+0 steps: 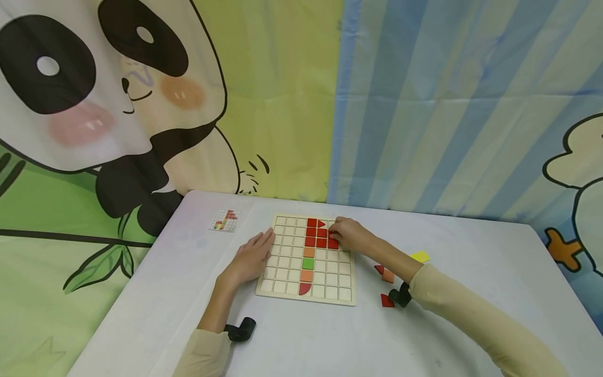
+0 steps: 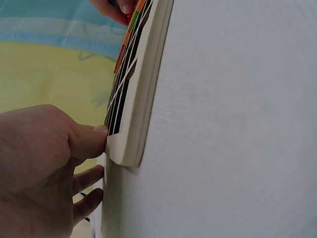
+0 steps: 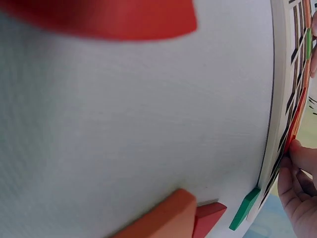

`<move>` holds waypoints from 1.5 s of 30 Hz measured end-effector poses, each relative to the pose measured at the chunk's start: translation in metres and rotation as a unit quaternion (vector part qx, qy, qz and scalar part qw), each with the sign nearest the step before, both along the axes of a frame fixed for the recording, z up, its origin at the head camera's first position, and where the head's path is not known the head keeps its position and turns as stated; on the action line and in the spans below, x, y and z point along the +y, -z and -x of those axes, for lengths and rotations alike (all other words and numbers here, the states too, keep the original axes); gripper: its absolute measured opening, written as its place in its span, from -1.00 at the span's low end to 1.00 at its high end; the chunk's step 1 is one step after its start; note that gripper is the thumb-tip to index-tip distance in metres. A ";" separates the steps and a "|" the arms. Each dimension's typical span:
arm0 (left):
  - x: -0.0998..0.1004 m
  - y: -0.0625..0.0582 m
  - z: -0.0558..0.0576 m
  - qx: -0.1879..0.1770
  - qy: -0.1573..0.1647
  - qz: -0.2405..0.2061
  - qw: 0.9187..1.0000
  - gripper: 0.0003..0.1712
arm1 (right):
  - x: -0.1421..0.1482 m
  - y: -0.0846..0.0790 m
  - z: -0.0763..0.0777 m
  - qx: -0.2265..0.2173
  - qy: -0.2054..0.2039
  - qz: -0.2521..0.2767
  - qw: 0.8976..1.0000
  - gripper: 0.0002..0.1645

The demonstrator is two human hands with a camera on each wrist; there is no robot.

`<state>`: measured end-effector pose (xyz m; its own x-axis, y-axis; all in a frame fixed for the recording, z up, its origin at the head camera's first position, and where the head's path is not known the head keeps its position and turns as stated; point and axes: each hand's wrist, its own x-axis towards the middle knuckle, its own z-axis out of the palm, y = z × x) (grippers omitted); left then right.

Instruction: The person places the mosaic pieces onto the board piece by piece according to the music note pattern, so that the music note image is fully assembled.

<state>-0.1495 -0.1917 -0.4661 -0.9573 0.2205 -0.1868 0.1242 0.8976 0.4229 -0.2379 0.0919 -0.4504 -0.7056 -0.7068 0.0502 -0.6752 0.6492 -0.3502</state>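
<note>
A square wooden grid board [image 1: 282,262] lies on the table with colored tiles in some cells. Red tiles [image 1: 310,241] cluster near its far edge. Below them runs a column with orange, a green tile [image 1: 308,263], orange and a rounded red tile [image 1: 304,288]. My left hand [image 1: 252,257] rests against the board's left edge, fingers extended; in the left wrist view its thumb [image 2: 89,140] touches the rim. At the upper right cells, my right hand [image 1: 350,234] pinches a red tile [image 1: 332,235], mostly hidden by the fingertips.
A small pattern card [image 1: 225,220] lies left of the board. Right of it are loose pieces: yellow [image 1: 420,256], orange [image 1: 388,276] and red [image 1: 387,300], partly under the right forearm. A green piece [image 3: 244,208] shows in the right wrist view. Printed curtains hang behind.
</note>
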 end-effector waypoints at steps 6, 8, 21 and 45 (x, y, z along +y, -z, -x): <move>-0.001 0.001 0.000 -0.002 -0.002 -0.003 1.000 -0.38 | 0.001 0.004 -0.002 0.017 0.004 0.007 1.000 -0.82; -0.001 0.001 0.000 -0.001 -0.002 -0.004 1.000 -0.38 | 0.001 0.005 -0.002 0.023 0.008 0.014 1.000 -0.82; -0.002 -0.003 0.000 -0.006 -0.003 -0.001 1.000 -0.37 | 0.006 0.011 0.006 0.013 -0.005 0.060 0.998 -0.81; -0.002 0.001 0.001 -0.008 -0.002 -0.002 1.000 -0.36 | -0.002 -0.003 -0.005 -0.044 0.067 0.069 0.994 -0.83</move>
